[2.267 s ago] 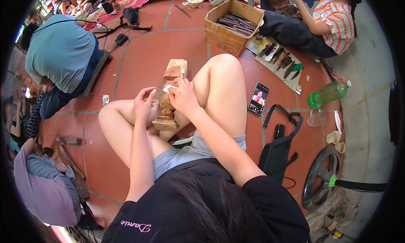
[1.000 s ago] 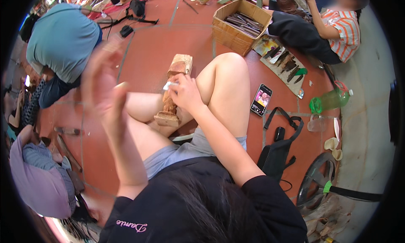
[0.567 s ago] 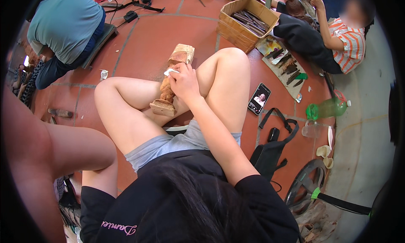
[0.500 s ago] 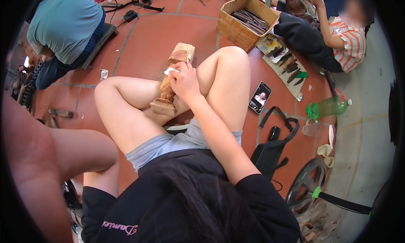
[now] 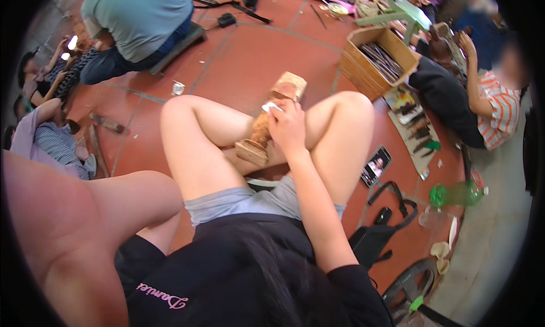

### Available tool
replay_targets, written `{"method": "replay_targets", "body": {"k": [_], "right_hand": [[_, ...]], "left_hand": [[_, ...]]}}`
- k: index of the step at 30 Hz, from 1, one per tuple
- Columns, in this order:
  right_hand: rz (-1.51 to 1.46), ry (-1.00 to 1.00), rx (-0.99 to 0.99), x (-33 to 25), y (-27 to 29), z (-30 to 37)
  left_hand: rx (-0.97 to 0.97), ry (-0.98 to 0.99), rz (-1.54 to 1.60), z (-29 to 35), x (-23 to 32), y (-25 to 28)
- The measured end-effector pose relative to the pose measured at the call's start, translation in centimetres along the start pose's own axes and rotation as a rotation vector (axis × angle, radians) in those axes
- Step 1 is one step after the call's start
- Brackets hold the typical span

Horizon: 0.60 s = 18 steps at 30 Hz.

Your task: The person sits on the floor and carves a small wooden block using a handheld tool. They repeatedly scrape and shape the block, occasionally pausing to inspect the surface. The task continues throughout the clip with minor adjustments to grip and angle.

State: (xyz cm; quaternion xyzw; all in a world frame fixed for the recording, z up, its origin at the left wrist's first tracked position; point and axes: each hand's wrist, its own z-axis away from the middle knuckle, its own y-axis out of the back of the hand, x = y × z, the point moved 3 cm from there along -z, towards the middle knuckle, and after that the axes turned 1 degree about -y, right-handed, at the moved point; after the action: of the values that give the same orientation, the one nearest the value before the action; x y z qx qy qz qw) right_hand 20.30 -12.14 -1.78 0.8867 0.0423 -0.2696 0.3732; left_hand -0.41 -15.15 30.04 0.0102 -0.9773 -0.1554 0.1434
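My right hand (image 5: 288, 127) is closed on a small white piece (image 5: 270, 107), perhaps folded paper or cloth, pressed against a carved wooden piece (image 5: 253, 150). This carving has squared block ends and a rounded figure-like middle. It leans at a slant between my bent legs, its far end tilted to the right. My left arm (image 5: 130, 202) rises large and blurred along the left edge, bent at the elbow. Its hand lies outside the picture, and nothing shows what it holds.
Right of my knee lie a phone (image 5: 377, 165), a black bag (image 5: 369, 242) and a sheet with carving tools (image 5: 419, 131). A cardboard box (image 5: 363, 68) of tools stands beyond. People sit at left and right; a green bottle (image 5: 462, 194) lies by the wall.
The whole view has shifted, so things sit further right and lower, and more people show at the left. My right hand stays on the carving with the white piece.
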Motion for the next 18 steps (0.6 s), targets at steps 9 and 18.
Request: {"method": "replay_targets", "body": {"k": [9,18], "right_hand": [[-0.015,-0.034,-0.023,0.3,-0.2,-0.1],[0.029,0.017,-0.002,0.6,-0.6,0.2]], "left_hand": [[0.02,0.117,0.107,0.0,-2.3,-1.5],[0.113,0.249,0.295,-2.8,-5.7,-6.7]]}}
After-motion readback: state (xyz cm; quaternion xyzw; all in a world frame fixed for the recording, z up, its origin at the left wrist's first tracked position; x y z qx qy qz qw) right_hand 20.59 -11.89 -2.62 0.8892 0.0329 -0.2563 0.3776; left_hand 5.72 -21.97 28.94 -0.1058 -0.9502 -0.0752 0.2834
